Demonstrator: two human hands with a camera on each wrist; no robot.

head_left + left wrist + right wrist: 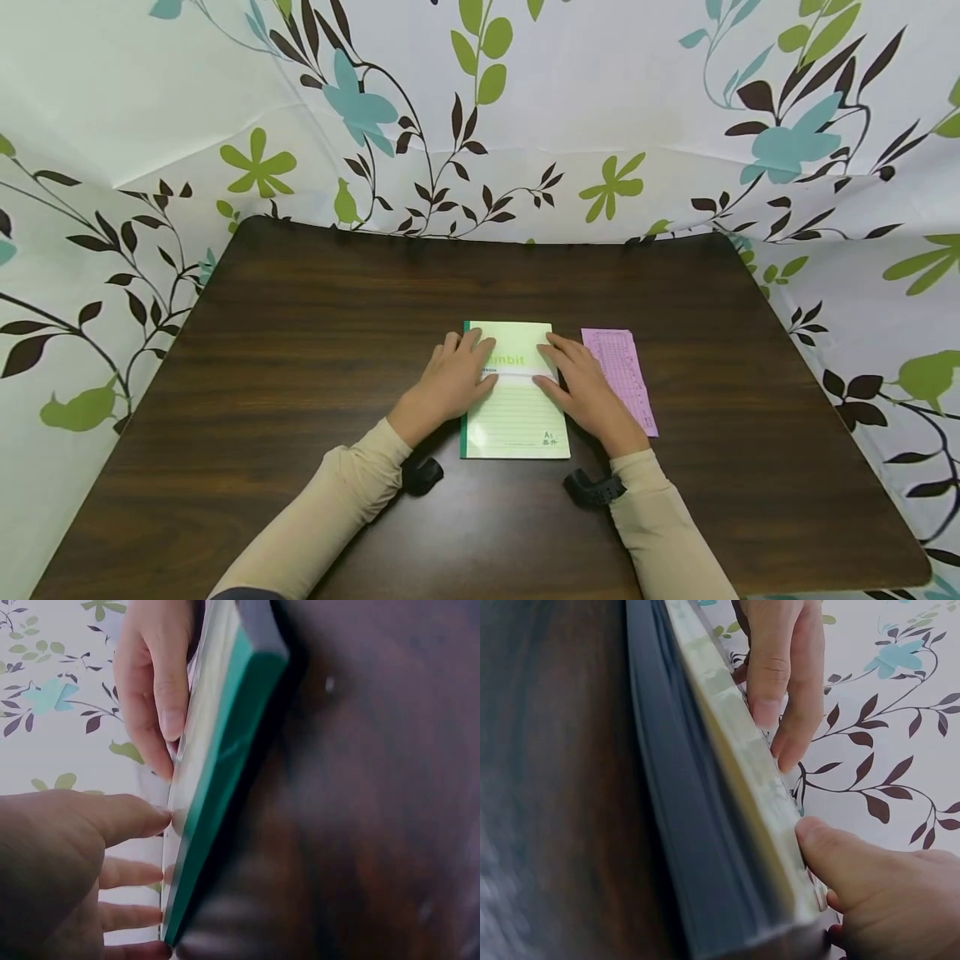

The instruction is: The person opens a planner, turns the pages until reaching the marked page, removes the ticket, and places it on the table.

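A pale green notebook [516, 425] with a darker green spine [225, 769] lies on the table, its cover lined in the lower half. My left hand [450, 379] rests on the cover at the spine side, fingers spread. From the other side, my right hand [588, 390] touches the cover with its thumb and extended fingertips. In the right wrist view the notebook's page edges [697, 802] face the camera, and the right thumb [836, 851] lies at the cover's edge. A pink printed sheet [621, 367] lies just right of the notebook, partly behind the right hand.
The dark wood-grain table [262, 350] spreads around the notebook on all sides. A white cloth [540, 108] with leaf and bird patterns hangs behind and beside it. Black wrist devices [592, 490] sit below both hands.
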